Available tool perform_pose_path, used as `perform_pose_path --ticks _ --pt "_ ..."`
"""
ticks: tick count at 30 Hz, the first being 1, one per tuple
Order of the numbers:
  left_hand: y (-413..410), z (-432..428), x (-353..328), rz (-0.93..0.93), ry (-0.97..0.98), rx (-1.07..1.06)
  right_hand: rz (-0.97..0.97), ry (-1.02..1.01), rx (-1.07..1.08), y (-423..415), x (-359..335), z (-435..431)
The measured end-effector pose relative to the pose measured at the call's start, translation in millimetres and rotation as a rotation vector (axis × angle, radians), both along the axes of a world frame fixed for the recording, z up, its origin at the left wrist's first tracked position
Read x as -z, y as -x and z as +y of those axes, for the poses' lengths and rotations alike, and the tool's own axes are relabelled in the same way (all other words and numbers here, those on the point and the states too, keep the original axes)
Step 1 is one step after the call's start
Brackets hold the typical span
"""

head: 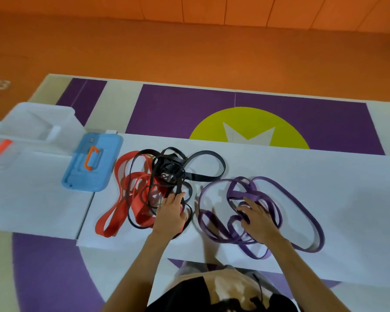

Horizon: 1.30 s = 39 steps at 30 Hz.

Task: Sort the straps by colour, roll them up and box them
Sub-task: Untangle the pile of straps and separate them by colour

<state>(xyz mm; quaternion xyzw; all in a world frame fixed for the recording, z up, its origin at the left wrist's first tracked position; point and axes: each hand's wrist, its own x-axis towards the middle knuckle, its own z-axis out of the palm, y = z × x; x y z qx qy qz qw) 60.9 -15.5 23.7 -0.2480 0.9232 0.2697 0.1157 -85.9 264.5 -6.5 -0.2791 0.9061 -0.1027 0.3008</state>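
Purple straps (248,195) lie in loose loops on the right of the white table (324,176), apart from a tangle of black straps (200,176) and red straps (140,210) at its middle. The right hand (257,218) hooks bent fingers over the purple loops. The left hand (171,212) reaches into the black tangle, where straps hide its fingertips, so its grip cannot be told. Further left lie a blue lid (106,158) and a blurred clear box (36,127), cut off by the frame edge.
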Motion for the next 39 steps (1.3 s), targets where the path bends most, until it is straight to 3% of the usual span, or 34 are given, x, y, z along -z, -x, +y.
perform_pose_path --ticks 5,9,14,20,25,32,36,39 --pt "-7 8 -11 -0.024 -0.012 -0.176 0.04 0.061 0.019 2 -7 -3" --pt "-21 20 -19 -0.03 0.002 -0.283 0.056 0.271 0.143 8 -12 1" --pt "-19 20 -30 -0.024 0.095 -0.232 0.096 0.385 0.181 17 -21 -8" --pt "20 -7 -23 0.023 0.254 -0.146 0.09 0.057 -0.005 20 -31 -35" --pt "62 -48 -4 -0.189 0.324 0.066 0.057 -0.115 -0.055 9 -37 -55" --pt "119 -109 16 -0.432 0.31 0.226 -0.108 -0.14 0.092 -4 -56 -77" --pt "134 -133 31 -0.412 0.222 0.287 -0.141 -0.093 0.178 -12 -65 -96" --pt "138 -127 41 -0.332 0.273 0.319 -0.162 -0.09 0.193 -16 -64 -106"
